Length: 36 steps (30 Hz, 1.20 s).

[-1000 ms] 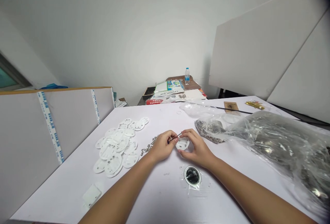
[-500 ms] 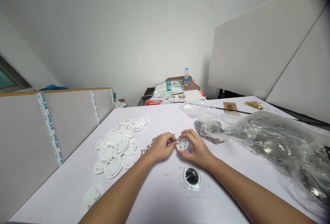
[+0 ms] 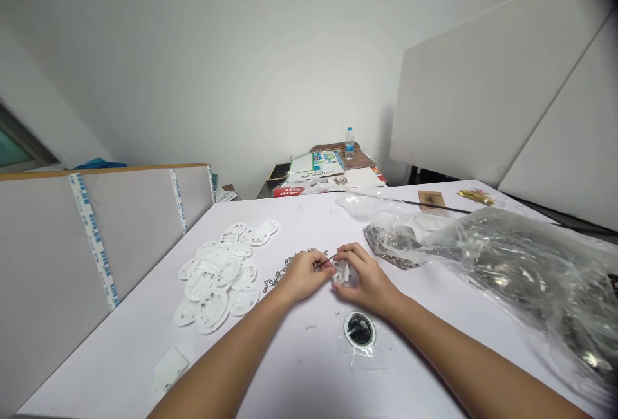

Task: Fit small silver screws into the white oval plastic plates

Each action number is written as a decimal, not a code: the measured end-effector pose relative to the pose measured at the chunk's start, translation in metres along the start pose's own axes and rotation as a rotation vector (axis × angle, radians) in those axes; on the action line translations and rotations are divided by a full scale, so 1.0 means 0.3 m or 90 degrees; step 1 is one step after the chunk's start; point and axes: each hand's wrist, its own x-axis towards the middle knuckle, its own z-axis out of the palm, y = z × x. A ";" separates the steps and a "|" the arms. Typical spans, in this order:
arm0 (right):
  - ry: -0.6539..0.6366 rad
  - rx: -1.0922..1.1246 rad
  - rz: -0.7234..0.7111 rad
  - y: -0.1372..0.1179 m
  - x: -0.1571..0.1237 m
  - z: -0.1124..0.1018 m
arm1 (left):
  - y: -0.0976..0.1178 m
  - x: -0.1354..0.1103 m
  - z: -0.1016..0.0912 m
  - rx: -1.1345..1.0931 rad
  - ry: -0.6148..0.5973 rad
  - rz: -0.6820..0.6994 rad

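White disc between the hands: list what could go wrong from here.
The thin stick in the left grip might slip and poke the nearby right grip. The white disc could twist, since the right grip holds its edge. Loose metal bits beside the left grip might get scattered.

Left fingers (image 3: 328, 272) pinching thin dark rod (image 3: 330, 258), right fingers (image 3: 356, 252) gripping white part (image 3: 340, 272) just beside it. Metal bits (image 3: 276, 277) beyond left wrist, white discs (image 3: 212, 271) heaped left on worktop (image 3: 299, 367), clear bags (image 3: 502, 258) right.
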 end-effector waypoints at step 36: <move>0.036 -0.005 -0.043 0.011 -0.003 -0.006 | -0.026 0.007 -0.017 -0.095 -0.049 0.040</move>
